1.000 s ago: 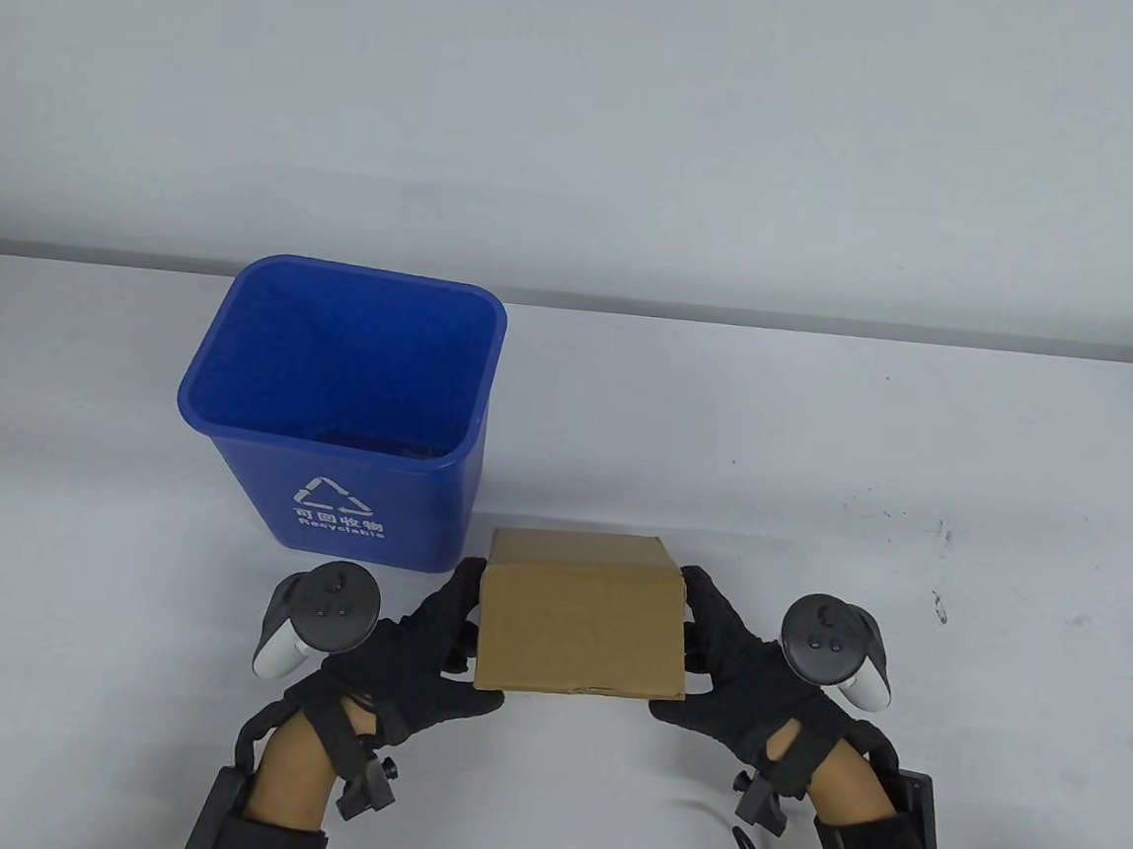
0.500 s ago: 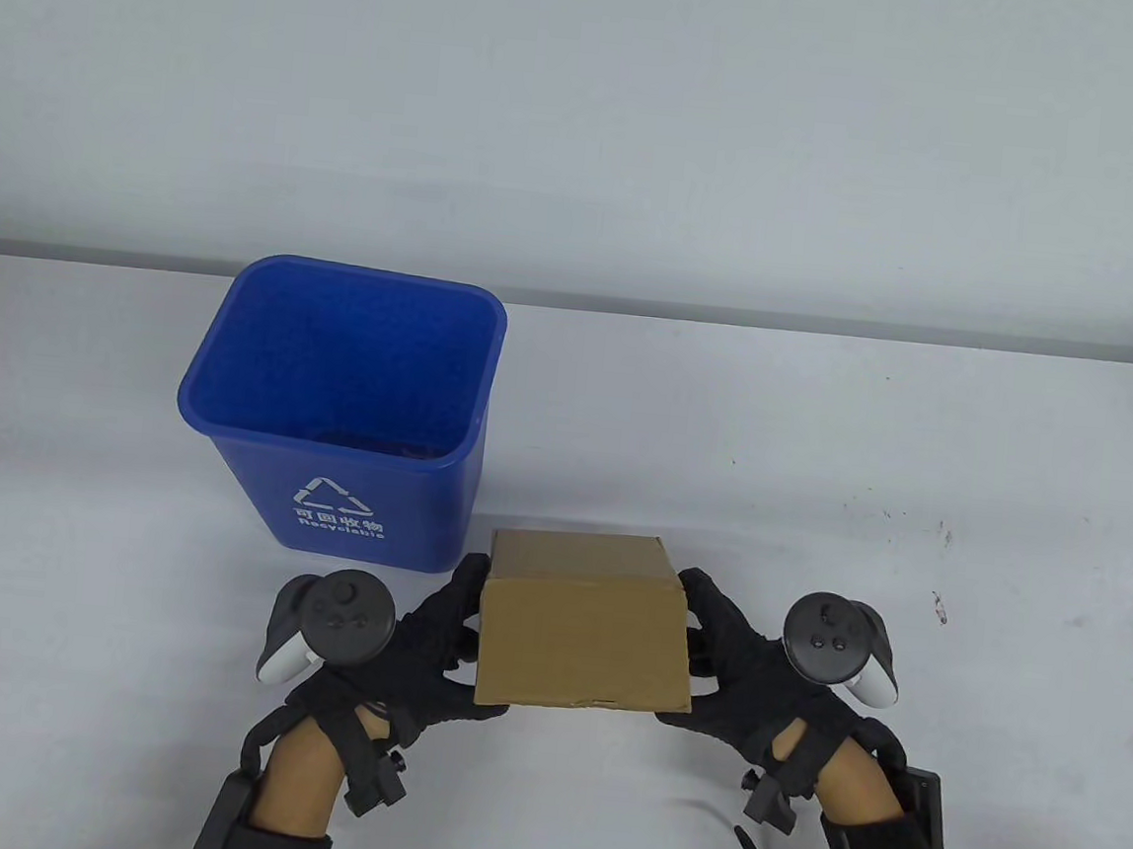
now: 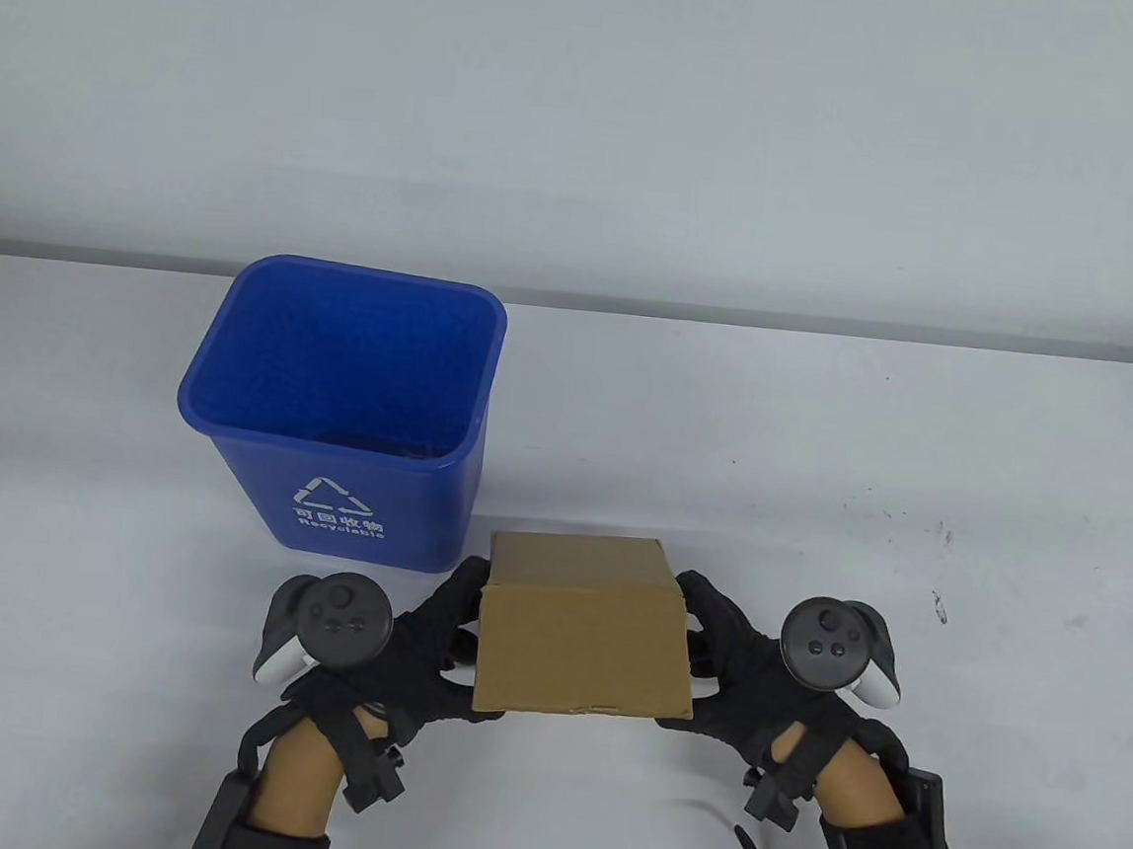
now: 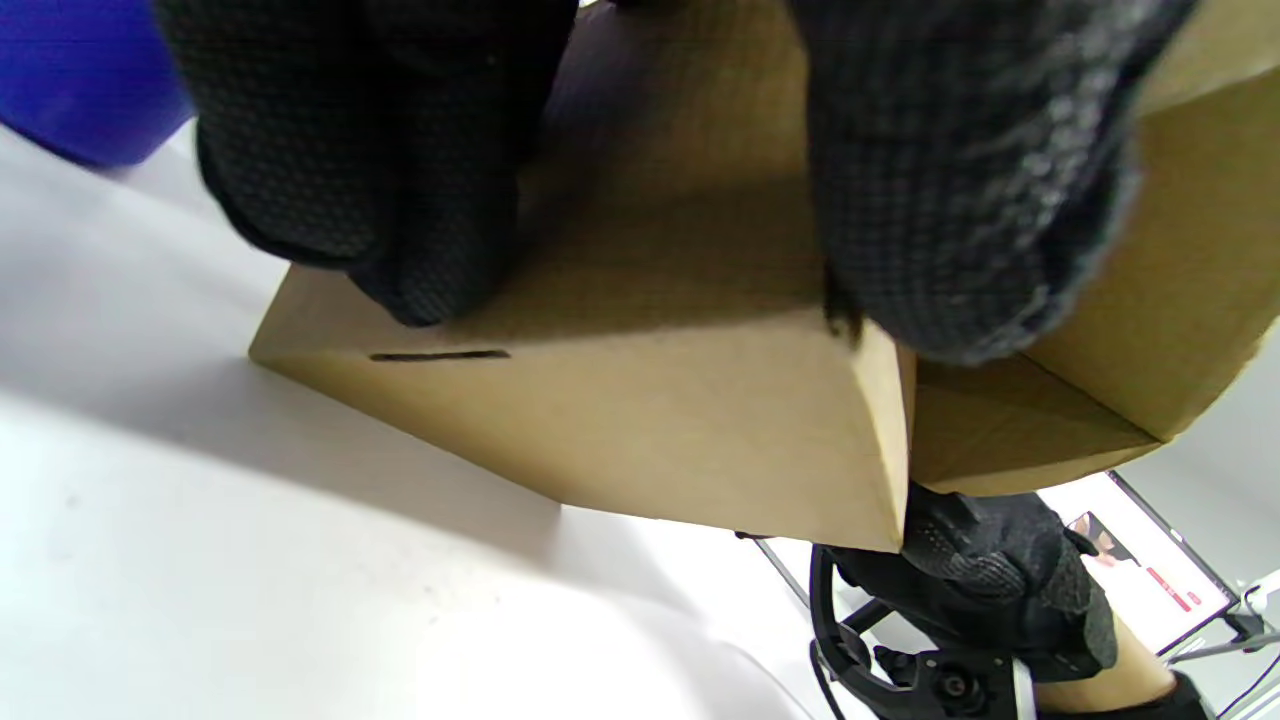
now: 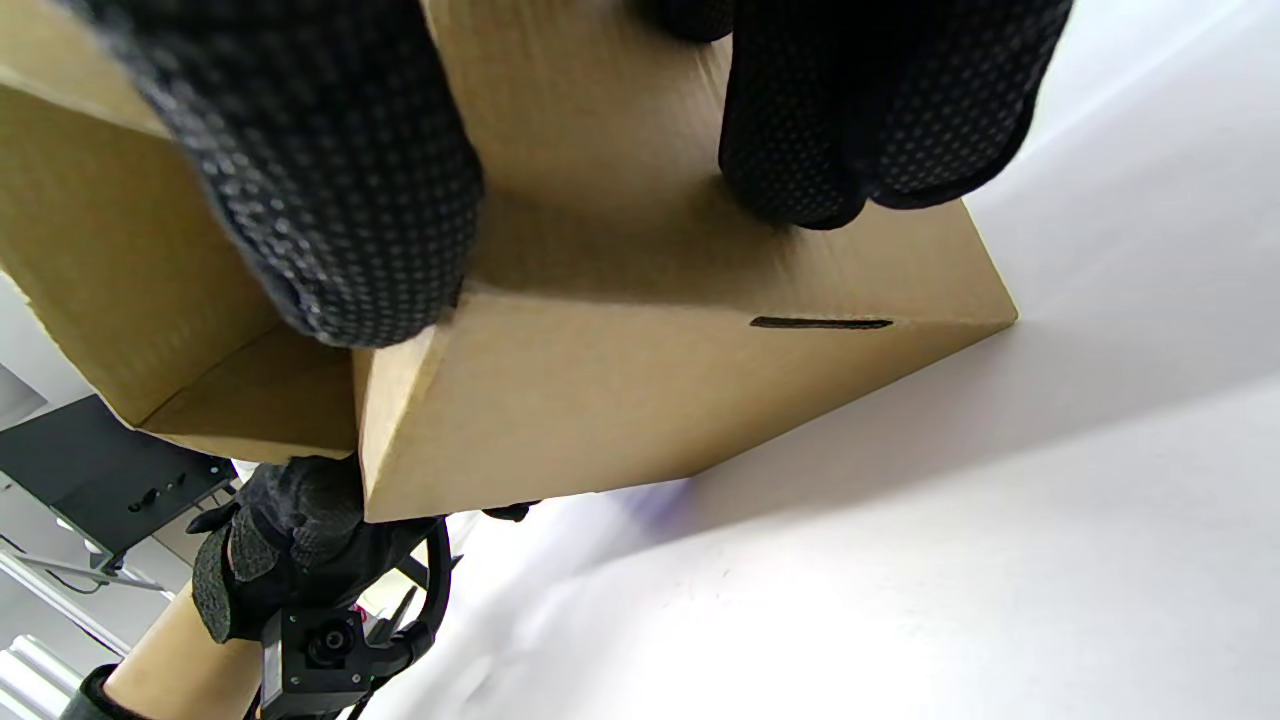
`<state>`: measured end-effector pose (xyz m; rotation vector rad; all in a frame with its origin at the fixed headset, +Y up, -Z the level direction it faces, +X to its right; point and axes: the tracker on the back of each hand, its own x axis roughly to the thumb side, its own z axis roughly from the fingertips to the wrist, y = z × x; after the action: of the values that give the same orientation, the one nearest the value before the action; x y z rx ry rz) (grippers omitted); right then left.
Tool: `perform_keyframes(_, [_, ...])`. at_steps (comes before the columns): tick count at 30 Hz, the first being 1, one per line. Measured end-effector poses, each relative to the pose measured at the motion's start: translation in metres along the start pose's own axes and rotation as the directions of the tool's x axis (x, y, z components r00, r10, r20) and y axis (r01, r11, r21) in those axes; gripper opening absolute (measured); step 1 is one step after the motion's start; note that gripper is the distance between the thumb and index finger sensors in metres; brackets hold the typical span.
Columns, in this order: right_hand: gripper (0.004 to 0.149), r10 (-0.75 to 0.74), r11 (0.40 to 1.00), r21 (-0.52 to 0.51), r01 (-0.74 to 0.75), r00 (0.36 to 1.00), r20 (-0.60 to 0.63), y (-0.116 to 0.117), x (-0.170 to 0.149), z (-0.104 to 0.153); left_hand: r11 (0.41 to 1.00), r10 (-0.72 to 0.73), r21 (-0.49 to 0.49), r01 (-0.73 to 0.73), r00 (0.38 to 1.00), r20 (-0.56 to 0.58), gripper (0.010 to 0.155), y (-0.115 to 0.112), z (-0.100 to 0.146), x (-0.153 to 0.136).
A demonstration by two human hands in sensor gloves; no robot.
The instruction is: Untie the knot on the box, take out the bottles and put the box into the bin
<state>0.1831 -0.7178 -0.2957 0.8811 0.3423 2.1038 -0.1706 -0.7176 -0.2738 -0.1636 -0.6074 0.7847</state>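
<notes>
Wrist views show both hands [image 3: 428,650] [image 3: 742,678] gripping the box [image 3: 582,644], its near end lifted.

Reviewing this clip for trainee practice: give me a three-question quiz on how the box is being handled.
1. True or false: the cardboard box lies inside the blue bin.
2. How many hands grip the box? A) none B) one C) two
3. On which side of the box does the bin stand in the table view?

Key: 1. False, it is outside, beside the bin. 2. C, the left hand and the right hand. 3. The far left.
</notes>
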Motion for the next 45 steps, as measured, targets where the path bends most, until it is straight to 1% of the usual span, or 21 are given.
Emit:
perform_keyframes(5, [0.108, 0.037, 0.999, -0.006, -0.037, 0.999, 0.004, -0.0006, -0.0005, 0.0001, 1.0, -0.007, 0.002, 0.007, 1.0, 0.0, 0.118, 0.0001, 0.0005, -0.0019])
perform_keyframes(8, [0.109, 0.011, 1.0, -0.012, -0.011, 1.0, 0.015, -0.0003, -0.0008, 0.0008, 0.998, 0.055, -0.006, -0.055, 0.998, 0.017, 0.121, -0.001, 0.0013, -0.0041])
perform_keyframes(11, [0.109, 0.02, 1.0, -0.025, -0.019, 1.0, 0.021, -0.0001, -0.0008, 0.0008, 0.999, 0.031, -0.009, -0.031, 0.999, 0.017, 0.121, -0.0008, 0.001, -0.0022])
perform_keyframes(12, [0.109, 0.022, 0.999, -0.025, -0.021, 1.0, 0.022, -0.0003, -0.0009, 0.0007, 0.999, 0.032, -0.01, -0.032, 0.999, 0.017, 0.12, -0.0009, 0.0009, -0.0018])
perform_keyframes(13, [0.108, 0.023, 0.999, -0.029, -0.022, 1.0, 0.022, -0.0006, -0.0009, 0.0008, 1.0, 0.021, -0.008, -0.021, 1.0, 0.008, 0.115, -0.001, 0.0005, -0.0009])
perform_keyframes(14, [0.104, 0.032, 0.999, -0.033, -0.031, 0.999, 0.019, -0.0012, -0.0014, 0.0008, 1.0, -0.017, -0.005, 0.017, 1.0, 0.008, 0.113, -0.0001, 0.0003, -0.0007])
perform_keyframes(15, [0.102, 0.036, 0.999, -0.037, -0.036, 0.999, 0.025, -0.0019, -0.0018, 0.0008, 1.0, -0.015, -0.004, 0.015, 1.0, 0.009, 0.113, 0.0001, 0.0002, -0.0006])
perform_keyframes(18, [0.101, 0.043, 0.998, -0.049, -0.042, 0.999, 0.021, -0.0019, -0.002, 0.0009, 1.0, -0.016, 0.006, 0.015, 1.0, 0.005, 0.109, -0.0004, 0.0001, -0.0007])
perform_keyframes(21, [0.098, 0.026, 0.997, -0.069, -0.024, 0.999, 0.022, -0.0019, -0.0028, 0.0011, 1.0, -0.002, 0.012, 0.002, 1.0, 0.004, 0.107, 0.0002, 0.0004, -0.0017])
perform_keyframes(23, [0.095, -0.006, 0.996, -0.086, 0.009, 1.0, 0.027, -0.0021, -0.0046, 0.0013, 1.0, 0.022, 0.02, -0.022, 1.0, 0.004, 0.104, 0.0007, 0.0009, -0.0034])
perform_keyframes(36, [0.088, -0.048, 0.989, -0.142, 0.051, 0.999, 0.02, -0.0002, -0.004, 0.0021, 0.998, 0.052, 0.043, -0.052, 0.999, 0.001, 0.103, -0.0008, 0.0017, -0.0049])
perform_keyframes(39, [0.086, 0.0, 0.987, -0.16, 0.004, 1.0, 0.022, 0.0008, -0.0013, 0.0021, 0.998, 0.043, 0.05, -0.043, 0.999, 0.001, 0.101, -0.0016, 0.0016, -0.0045])
perform_keyframes(45, [0.085, 0.013, 0.983, -0.184, -0.008, 1.0, 0.024, 0.0015, -0.0004, 0.0021, 0.998, 0.023, 0.064, -0.023, 1.0, 0.003, 0.096, -0.0021, 0.0015, -0.0035])
